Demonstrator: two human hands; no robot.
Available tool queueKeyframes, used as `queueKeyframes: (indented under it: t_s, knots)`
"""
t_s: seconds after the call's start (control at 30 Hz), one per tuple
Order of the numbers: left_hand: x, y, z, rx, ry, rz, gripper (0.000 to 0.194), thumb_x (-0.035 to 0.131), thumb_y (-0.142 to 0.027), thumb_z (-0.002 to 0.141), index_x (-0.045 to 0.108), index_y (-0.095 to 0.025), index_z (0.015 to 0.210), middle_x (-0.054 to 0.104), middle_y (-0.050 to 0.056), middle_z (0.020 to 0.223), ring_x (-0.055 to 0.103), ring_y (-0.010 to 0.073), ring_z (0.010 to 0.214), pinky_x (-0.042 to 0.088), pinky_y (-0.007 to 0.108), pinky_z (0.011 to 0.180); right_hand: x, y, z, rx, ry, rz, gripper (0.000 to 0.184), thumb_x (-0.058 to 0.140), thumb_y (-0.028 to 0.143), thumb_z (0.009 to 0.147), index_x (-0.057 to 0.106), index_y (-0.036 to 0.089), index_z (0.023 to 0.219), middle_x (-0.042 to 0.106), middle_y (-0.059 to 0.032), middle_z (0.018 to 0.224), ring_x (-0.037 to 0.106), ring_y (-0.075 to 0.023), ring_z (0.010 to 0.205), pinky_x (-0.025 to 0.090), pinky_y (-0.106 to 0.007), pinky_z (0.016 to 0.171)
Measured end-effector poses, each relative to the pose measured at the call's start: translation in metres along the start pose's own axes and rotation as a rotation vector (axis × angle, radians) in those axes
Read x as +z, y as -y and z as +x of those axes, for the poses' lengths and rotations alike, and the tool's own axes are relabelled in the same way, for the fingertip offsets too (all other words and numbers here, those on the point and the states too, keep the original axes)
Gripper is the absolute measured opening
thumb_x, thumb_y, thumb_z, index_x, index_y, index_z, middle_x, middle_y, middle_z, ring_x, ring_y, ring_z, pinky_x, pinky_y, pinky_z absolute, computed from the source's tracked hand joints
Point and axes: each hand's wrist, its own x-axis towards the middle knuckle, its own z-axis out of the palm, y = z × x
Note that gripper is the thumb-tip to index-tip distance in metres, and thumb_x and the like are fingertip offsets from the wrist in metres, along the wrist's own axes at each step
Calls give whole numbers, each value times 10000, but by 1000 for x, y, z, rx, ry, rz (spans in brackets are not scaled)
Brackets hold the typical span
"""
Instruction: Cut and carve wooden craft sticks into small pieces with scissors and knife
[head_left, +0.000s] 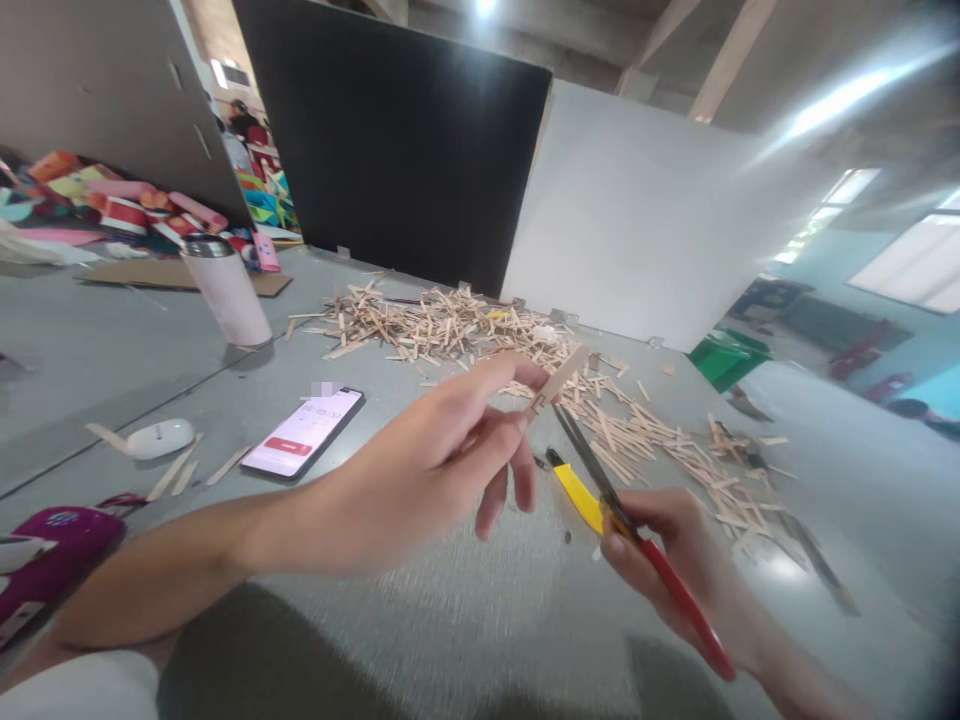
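Note:
Between the thumb and index finger of my left hand (pixel 420 465) is a flat wooden craft stick (pixel 564 375), tilted up to the right. A small dark mark or notch shows near its pinched end; which one I cannot tell. My right hand (pixel 686 560) grips a red-handled tool (pixel 679 595) with a long, narrow metal blade pointing up and left. Its tip is close to the stick; whether they touch is unclear, as is the tool's exact kind. A yellow, black-tipped utility knife (pixel 576 490) appears behind the blade, partly hidden by it.
Loose craft sticks (pixel 442 325) are heaped across the grey table (pixel 480 640). Leftward are a phone (pixel 304 435), a white mouse (pixel 160 438), a pale pink flask (pixel 229 295) and a purple item (pixel 56 550). Black (pixel 397 130) and white (pixel 622 210) panels stand behind.

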Motion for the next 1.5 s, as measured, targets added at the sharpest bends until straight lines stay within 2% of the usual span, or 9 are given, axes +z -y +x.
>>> queueKeyframes:
  t_s: [0.17,0.3,0.5,0.8,1.13,1.23,1.33,1.5]
  knots:
    - [0,0,-1,-3,-7,-9,223,386,-280,1173,474,-253,1377,755,-10,814,642,106,554,434,211,490,-3,-5,3,-35,99,-52,563,617,524,1036,358,231,631,269,48,629,247,-132,598,224,-299,537]
    - [1,0,0,1,-9,-23,241,405,-292,1170,501,-243,1385,760,7,815,641,114,544,426,221,480,-5,-3,4,-76,111,-115,536,655,431,1006,336,224,628,269,54,614,247,-120,583,232,-287,531]
    - [2,0,0,-10,-3,-18,238,415,-312,1168,531,-239,1363,746,6,803,639,121,559,459,225,506,-4,3,6,-106,75,-132,552,682,388,977,294,228,620,238,57,611,222,-119,570,213,-288,509]
    - [0,0,0,-4,26,4,240,397,-320,1180,498,-266,1390,764,-1,840,642,105,560,431,211,493,-3,2,6,-129,66,-134,535,684,326,957,270,231,631,215,59,632,198,-124,582,194,-291,502]
    - [1,0,1,-11,23,-25,239,411,-313,1173,519,-243,1374,756,6,826,644,120,553,451,233,506,-4,4,7,-98,61,-115,506,661,285,927,263,238,618,227,51,620,201,-126,576,186,-295,487]
    - [-2,1,4,-18,53,-68,244,407,-355,1183,572,-237,1318,779,24,860,727,162,711,563,270,651,-2,3,6,-112,26,-138,506,663,282,920,258,239,619,211,51,627,196,-124,573,180,-290,477]
    - [-7,2,10,-17,91,-106,336,402,-431,1192,657,-213,1168,789,44,883,757,184,843,606,300,769,-1,4,5,-148,10,-178,503,659,272,937,269,230,624,194,56,637,176,-120,577,179,-279,473]
    - [-9,5,18,-60,130,-189,320,481,-444,1174,644,-193,1063,744,17,743,720,157,621,575,258,594,3,5,4,-209,-11,-220,470,629,250,967,303,221,629,217,68,610,178,-106,556,195,-266,466]
